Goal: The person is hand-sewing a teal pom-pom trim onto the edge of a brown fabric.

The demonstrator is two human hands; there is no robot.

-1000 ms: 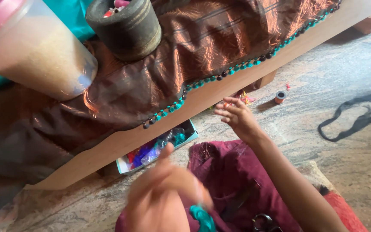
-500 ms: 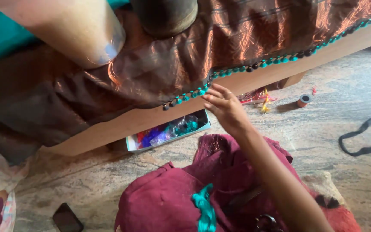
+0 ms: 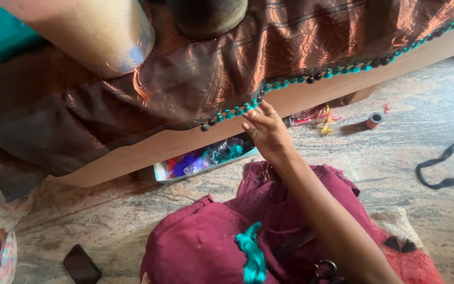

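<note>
Nearest, teal thread (image 3: 251, 255) lies on the maroon cloth (image 3: 206, 252) where the left hand, now gone from view, held it a second ago, while the right hand (image 3: 267, 129), fingers loosely spread, has risen to touch the brown fabric's bead trim (image 3: 290, 81).

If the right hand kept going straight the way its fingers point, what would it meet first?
The right hand points up and away from the person, its fingertips already at the teal and black bead trim edging the brown cloth. It would likely meet that trim first, then the cloth; depth is uncertain.
</note>
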